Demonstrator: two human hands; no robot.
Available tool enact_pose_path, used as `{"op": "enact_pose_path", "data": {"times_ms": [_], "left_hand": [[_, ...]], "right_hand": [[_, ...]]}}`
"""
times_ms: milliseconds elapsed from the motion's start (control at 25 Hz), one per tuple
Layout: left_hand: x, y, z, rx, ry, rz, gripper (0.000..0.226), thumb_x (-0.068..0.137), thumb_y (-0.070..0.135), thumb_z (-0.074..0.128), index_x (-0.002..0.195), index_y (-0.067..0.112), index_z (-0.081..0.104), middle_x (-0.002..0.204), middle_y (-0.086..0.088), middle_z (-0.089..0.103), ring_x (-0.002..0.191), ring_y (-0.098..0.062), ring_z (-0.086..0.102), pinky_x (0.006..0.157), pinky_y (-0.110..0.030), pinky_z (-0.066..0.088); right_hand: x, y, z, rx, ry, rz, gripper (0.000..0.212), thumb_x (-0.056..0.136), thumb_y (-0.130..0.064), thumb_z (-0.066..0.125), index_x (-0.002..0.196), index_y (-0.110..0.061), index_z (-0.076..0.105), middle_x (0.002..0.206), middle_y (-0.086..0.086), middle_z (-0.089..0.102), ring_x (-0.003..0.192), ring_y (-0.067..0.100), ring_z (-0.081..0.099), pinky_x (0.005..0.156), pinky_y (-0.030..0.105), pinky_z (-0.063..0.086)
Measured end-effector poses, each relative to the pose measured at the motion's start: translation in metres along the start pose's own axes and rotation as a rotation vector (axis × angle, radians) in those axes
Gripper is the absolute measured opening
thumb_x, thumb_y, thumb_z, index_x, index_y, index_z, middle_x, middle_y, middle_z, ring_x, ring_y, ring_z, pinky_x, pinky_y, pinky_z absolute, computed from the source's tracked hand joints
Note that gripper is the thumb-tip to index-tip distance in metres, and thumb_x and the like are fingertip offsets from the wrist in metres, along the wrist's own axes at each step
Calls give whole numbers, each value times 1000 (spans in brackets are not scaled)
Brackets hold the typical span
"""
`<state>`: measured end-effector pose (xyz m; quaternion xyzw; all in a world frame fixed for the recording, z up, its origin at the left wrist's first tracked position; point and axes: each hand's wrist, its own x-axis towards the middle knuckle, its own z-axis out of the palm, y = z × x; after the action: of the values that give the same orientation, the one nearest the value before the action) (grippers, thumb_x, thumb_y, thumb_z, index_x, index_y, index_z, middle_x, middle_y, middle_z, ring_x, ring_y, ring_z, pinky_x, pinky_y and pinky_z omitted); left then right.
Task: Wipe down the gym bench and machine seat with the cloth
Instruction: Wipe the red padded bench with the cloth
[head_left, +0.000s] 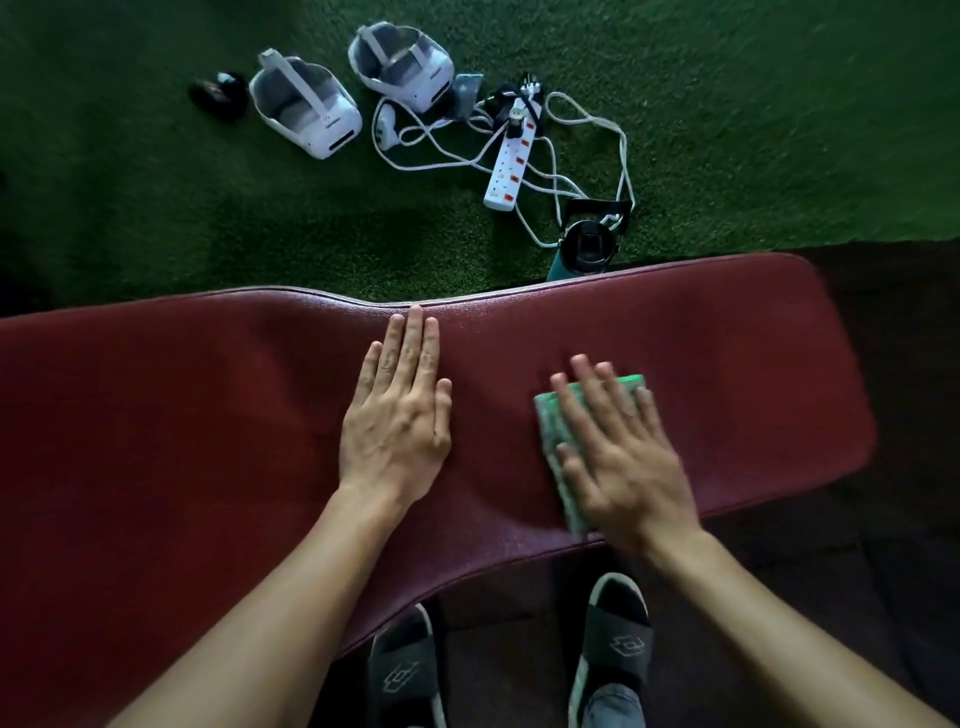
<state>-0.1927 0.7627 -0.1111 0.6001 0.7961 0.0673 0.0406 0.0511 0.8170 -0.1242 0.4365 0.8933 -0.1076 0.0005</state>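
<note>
A dark red padded gym bench runs across the view from left to right. My left hand lies flat on its middle, fingers together, holding nothing. To its right, my right hand presses flat on a green cloth on the bench pad, fingers spread and blurred by motion. The hand covers most of the cloth; its left edge and far corner show. No machine seat is in view.
Beyond the bench, on green turf, lie two white headsets, a white power strip with tangled cables, and a dark bottle close to the bench's far edge. My feet in black slides stand on dark flooring below the bench.
</note>
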Motion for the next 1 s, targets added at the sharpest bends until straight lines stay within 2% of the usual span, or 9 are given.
{"op": "enact_pose_path", "data": {"times_ms": [160,320,400,480,600,720,800,880,1000], "left_hand": [[0,6,2,35,10,-20,64,101,29,27,160,9,15,169,-7,10,157,-19,5,127,-41,11],[1,1,2,24,9,-8,63,101,30,27,160,9,16,169,-7,12,156,-19,7,127,-41,11],[0,2,3,16,6,-10,63,101,30,27,160,10,17,169,-7,12,156,-18,7,127,-40,9],[1,11,4,16,17,-72,64,99,29,28,160,9,18,169,-8,13,156,-20,7,127,-42,7],[6,39,8,1,16,-176,68,98,32,29,159,6,17,169,-12,10,157,-25,3,126,-45,2],[17,86,21,-11,-5,-19,69,98,36,28,160,8,16,169,-10,7,157,-25,-1,127,-45,2],[27,120,33,-23,-21,72,68,99,36,27,160,9,16,170,-8,7,157,-23,-1,127,-45,2],[39,152,41,-36,-21,45,68,99,37,26,160,8,15,169,-9,8,157,-25,0,126,-47,3],[58,186,50,-29,-43,51,69,99,38,23,160,6,14,169,-12,9,157,-26,1,126,-48,5]], "right_hand": [[18,-5,-1,104,75,460,68,99,-43,27,162,-28,7,172,-1,-1,158,17,-4,127,52,6],[16,-77,6,65,44,68,68,101,-44,34,162,-27,11,172,0,4,159,18,0,128,48,5],[1,-64,3,61,2,-99,66,102,-45,33,162,-28,13,172,-1,7,158,16,3,127,47,10],[-14,-25,2,28,2,-101,65,102,-46,31,162,-28,14,172,-1,8,158,17,4,127,48,13],[-35,51,2,39,11,190,65,101,-43,26,162,-28,10,172,0,3,159,18,-1,127,50,11],[-41,127,-3,181,66,648,67,99,-46,17,162,-29,6,172,1,1,158,16,-5,127,51,2],[-30,146,-6,206,88,809,67,98,-46,16,162,-28,7,172,2,3,158,17,-3,127,50,0],[-15,135,-6,136,96,723,67,98,-45,18,162,-28,8,172,1,3,158,18,0,127,48,0],[-11,126,-8,117,41,360,66,100,-43,24,162,-29,9,172,-2,2,158,15,-1,128,45,2]]}}
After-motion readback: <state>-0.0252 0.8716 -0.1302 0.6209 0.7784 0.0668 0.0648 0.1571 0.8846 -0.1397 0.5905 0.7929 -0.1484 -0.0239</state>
